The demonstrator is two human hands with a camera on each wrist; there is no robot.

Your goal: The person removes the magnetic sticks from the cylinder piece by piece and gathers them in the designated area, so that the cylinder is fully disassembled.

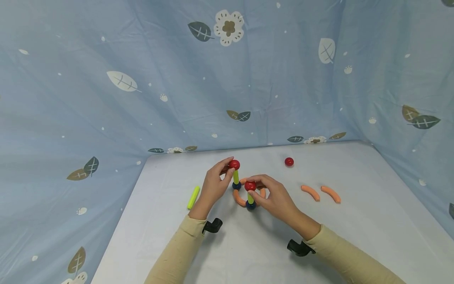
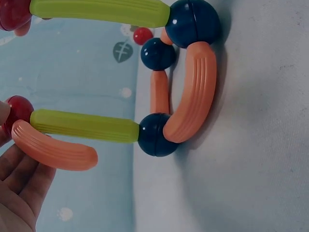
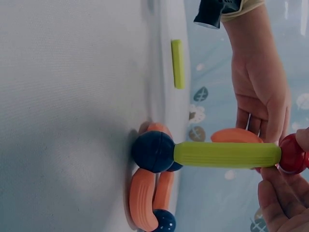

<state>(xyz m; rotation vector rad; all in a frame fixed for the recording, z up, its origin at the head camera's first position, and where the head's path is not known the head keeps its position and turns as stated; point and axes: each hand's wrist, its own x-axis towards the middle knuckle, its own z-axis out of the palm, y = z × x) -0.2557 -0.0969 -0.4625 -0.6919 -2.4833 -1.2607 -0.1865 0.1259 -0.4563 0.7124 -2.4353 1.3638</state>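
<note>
Several orange curved rods [image 1: 239,198] and dark blue balls [image 1: 251,205] are joined in a ring lying on the table. Two yellow-green straight rods [image 2: 87,125] stand upright on blue balls, each topped by a red ball. My left hand [image 1: 214,183] pinches the farther red ball [image 1: 234,165]. Against that ball hangs a loose-ended orange curved rod [image 2: 58,147], below the left fingers in the left wrist view. With thumb and fingers, my right hand [image 1: 276,197] holds the nearer red ball [image 1: 250,186]. Part of the ring is hidden behind the right hand.
A single yellow-green rod [image 1: 193,197] lies left of the left hand. Two orange curved rods [image 1: 330,194] lie to the right. One red ball [image 1: 289,161] sits near the table's back edge, before a blue patterned curtain [image 1: 191,90].
</note>
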